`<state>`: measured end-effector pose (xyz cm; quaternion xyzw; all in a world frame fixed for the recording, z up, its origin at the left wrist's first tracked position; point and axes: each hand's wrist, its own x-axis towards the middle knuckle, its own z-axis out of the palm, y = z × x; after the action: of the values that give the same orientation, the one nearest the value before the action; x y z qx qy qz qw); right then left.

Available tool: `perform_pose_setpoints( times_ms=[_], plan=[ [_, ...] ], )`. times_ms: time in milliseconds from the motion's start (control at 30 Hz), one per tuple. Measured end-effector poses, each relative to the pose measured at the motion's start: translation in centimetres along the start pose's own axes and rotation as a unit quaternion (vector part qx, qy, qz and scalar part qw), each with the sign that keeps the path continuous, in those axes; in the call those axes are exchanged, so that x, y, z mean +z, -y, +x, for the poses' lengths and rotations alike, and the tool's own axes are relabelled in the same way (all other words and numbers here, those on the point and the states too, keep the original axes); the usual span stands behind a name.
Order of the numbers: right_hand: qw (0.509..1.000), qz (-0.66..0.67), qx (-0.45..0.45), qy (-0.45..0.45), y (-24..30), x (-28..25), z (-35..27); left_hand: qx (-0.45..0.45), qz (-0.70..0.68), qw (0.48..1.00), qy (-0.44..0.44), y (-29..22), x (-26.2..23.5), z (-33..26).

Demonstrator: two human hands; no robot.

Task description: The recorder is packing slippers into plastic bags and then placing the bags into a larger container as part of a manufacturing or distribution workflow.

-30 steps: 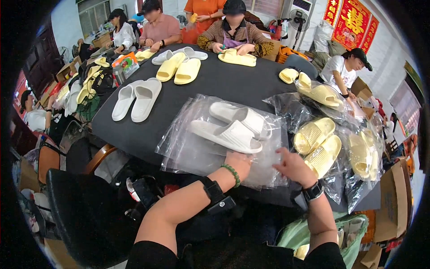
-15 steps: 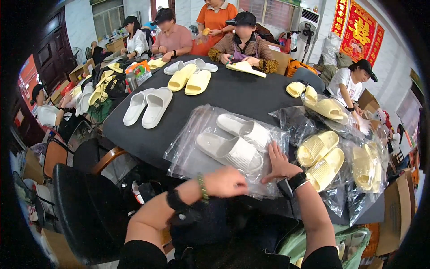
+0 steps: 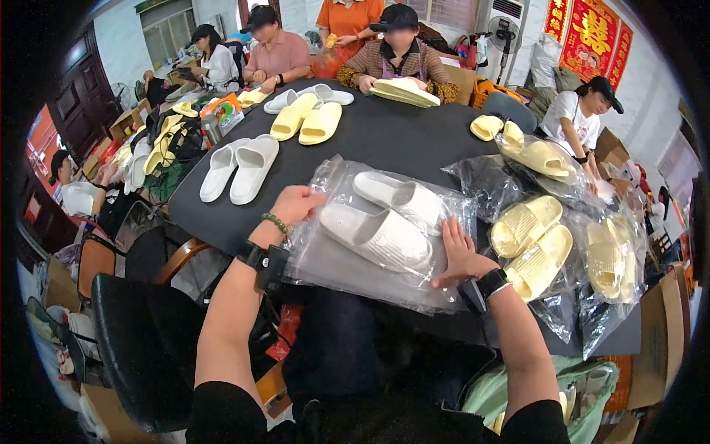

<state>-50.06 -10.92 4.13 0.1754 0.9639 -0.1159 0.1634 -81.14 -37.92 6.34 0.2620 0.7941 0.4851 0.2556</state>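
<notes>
Here the left hand [image 3: 296, 205] pinches the clear bag [image 3: 370, 229] edge, right hand [image 3: 457, 251] spread flat on the white slippers [image 3: 381, 222]; bagging step, sealing likely next.

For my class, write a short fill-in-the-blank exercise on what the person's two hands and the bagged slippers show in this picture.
1. The clear plastic bag under both hands holds a pair of ____ slippers.
2. The left hand takes a grip on the bag's ____ edge.
3. The right hand lies ____ on the bag, fingers spread.
4. The bagged slippers right of that hand are ____.

Missing words: white; left; flat; yellow
</notes>
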Motion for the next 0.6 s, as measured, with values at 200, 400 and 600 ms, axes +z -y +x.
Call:
perform_pose_setpoints(
  times_ms=[200,400,600],
  plan=[
    [0.999,0.009,-0.009,-0.031,-0.2,0.2,-0.6,0.008,-0.274,0.948,0.163,-3.6,-1.6,-1.9],
    [0.999,0.012,-0.015,-0.046,-0.5,0.3,-0.4,-0.083,-0.303,0.934,0.169,-2.9,-2.2,-0.9],
    [0.999,0.016,-0.016,-0.049,-0.6,0.6,-0.7,0.053,-0.081,0.941,0.323,-3.2,2.1,2.8]
  ],
)
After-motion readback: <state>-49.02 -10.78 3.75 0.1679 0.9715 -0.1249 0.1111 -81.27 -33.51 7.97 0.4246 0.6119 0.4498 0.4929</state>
